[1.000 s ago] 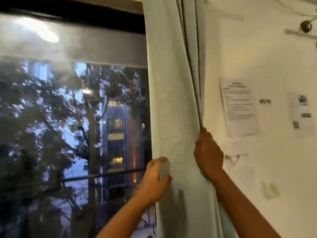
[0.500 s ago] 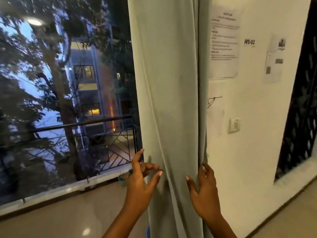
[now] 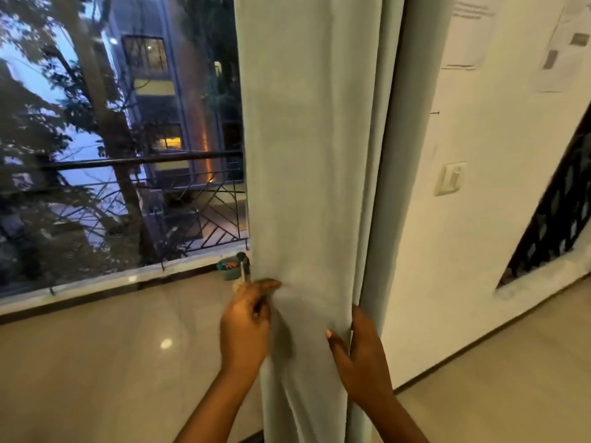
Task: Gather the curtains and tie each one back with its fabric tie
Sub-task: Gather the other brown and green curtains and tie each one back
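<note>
We have the pale grey-green fabric curtain (image 3: 307,155) gathered into a hanging column between the dark window glass (image 3: 121,139) and the white wall (image 3: 479,251). Our left hand (image 3: 246,327) pinches its left edge, its grip narrow on the cloth. Our right hand (image 3: 361,356) holds the right edge, thumb in front, fingers behind the folds. A small teal pot (image 3: 228,270) sits on the sill just beside the curtain.

- Dim, warm indoor light; dusk-blue sky beyond the window (image 3: 121,139).
- A lamp glares off the glossy floor (image 3: 166,343).
- Motion blur softens everything; wide-angle edges bend.
</note>
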